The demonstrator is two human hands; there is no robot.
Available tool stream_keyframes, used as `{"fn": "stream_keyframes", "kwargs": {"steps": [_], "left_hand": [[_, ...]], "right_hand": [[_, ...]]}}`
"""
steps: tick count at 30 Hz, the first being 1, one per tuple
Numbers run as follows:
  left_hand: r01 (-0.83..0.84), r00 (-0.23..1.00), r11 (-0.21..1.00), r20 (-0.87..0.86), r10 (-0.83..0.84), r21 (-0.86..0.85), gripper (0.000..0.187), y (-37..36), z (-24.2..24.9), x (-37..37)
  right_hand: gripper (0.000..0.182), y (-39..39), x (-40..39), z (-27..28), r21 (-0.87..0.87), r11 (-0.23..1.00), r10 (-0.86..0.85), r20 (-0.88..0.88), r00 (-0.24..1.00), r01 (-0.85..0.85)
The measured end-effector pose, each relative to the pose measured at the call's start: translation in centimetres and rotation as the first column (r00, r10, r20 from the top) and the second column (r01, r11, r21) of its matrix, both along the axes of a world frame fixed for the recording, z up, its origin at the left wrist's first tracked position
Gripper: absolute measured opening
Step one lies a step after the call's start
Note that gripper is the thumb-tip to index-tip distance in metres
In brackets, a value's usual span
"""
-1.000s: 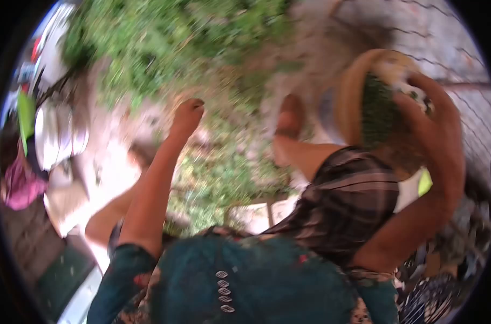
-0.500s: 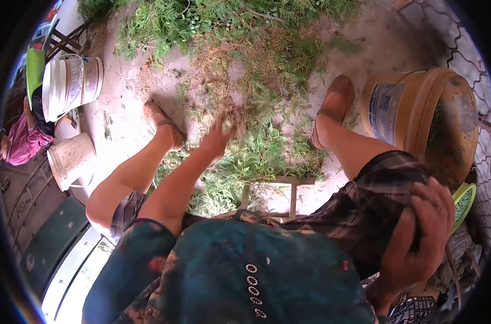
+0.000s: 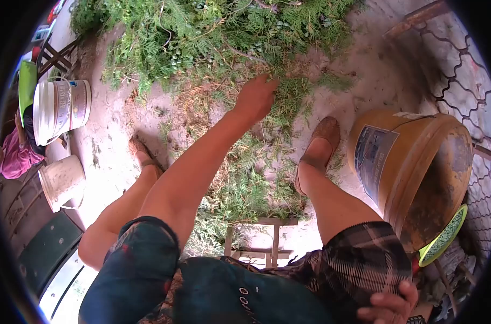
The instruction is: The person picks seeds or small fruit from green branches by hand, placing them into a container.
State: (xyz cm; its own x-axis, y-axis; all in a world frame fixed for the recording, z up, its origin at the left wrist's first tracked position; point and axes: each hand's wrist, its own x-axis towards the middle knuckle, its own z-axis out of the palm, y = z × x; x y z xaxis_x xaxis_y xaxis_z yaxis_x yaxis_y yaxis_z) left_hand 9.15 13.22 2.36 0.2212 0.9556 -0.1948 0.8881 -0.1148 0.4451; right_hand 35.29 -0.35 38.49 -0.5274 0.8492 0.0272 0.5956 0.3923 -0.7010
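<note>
My left hand is stretched forward at the near edge of a pile of green branches. Its fingers are curled closed among the sprigs, and what they hold is hidden. Below it, loose green sprigs and brown bits lie on the ground between my feet. My right hand rests by my plaid-covered thigh at the bottom right, partly cut off by the frame, fingers loosely apart and holding nothing visible.
A large yellow-brown bucket lies tipped at the right, near a green-rimmed sieve. White buckets stand at the left beside a person in pink. A small wooden frame is below the sprigs.
My left hand has moved forward from the loose sprigs to the pile's edge. My right hand has moved lower, toward the bottom edge. The view has shifted.
</note>
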Motion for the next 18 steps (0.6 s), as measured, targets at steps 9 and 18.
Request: {"fn": "stream_keyframes", "kwargs": {"steps": [9,18], "left_hand": [[-0.107,0.982,0.993,0.159,0.097,0.057,0.033,-7.7,-7.4,-3.8],[-0.126,0.975,0.988,0.171,0.139,-0.084,0.014,-5.9,-0.5,-4.9]], "right_hand": [[0.023,0.4,0.3,-1.0,0.001,0.994,-0.103,-0.236,0.966,0.106],[0.011,-0.4,0.4,-1.6,0.102,0.971,-0.186,-0.247,0.951,0.216]]}}
